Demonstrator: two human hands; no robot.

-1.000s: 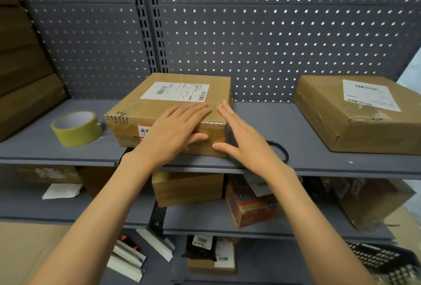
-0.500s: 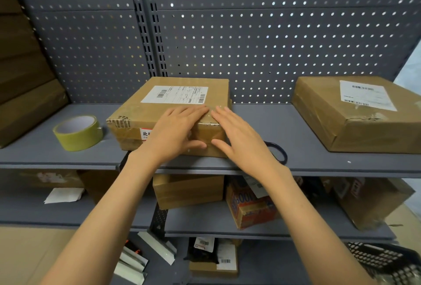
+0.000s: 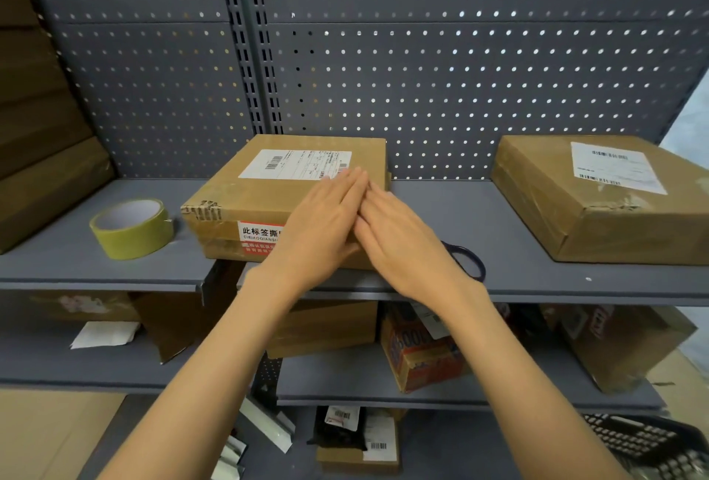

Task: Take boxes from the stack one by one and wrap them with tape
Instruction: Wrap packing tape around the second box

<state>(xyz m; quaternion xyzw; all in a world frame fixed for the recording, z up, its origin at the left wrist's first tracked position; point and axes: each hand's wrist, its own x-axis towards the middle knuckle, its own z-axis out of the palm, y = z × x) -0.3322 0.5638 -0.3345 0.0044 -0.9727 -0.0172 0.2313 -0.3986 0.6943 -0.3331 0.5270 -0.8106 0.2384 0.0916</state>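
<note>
While lying flat with fingers straight, left hand (image 3: pixel 322 222) and right hand (image 3: pixel 399 234) are pressing on near right corner of brown cardboard box with white shipping label (image 3: pixel 276 195), sitting on grey metal shelf (image 3: pixel 498 218). Yellowish tape roll (image 3: pixel 132 228) is resting left of box. Second taped cardboard box (image 3: pixel 598 199) is sitting well apart at right.

Bare shelf (image 3: pixel 433 210) btwn centre box (image 3: pixel 268 191) & right box (image 3: pixel 598 203), tape roll (image 3: pixel 131 228) blocks left, pegboard (image 3: pixel 422 76) behind
</note>
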